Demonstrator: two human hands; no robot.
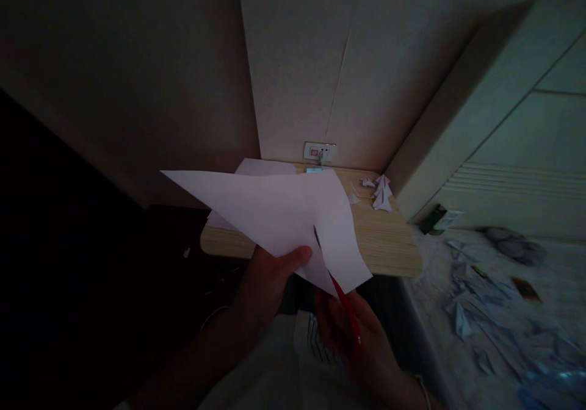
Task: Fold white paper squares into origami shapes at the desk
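Observation:
A large white sheet of paper [270, 205] is held up in front of me, its long point reaching out to the left. My left hand [274, 276] pinches its lower edge, thumb on top and fingers hidden beneath. Red-handled scissors [344, 306] are in my right hand [352, 330], whose fingers wrap round the handles. A dark blade shows in a slit that runs into the sheet from its lower right edge. To the right of the slit, the paper curves down as a flap.
A small wooden table [384, 245] stands against the wall, with more paper [260, 167] and folded paper pieces [382, 193] on it. Above it is a wall socket [319, 151] with a plug. At right, a bed [425, 260] bears scattered papers and a green box [433, 219].

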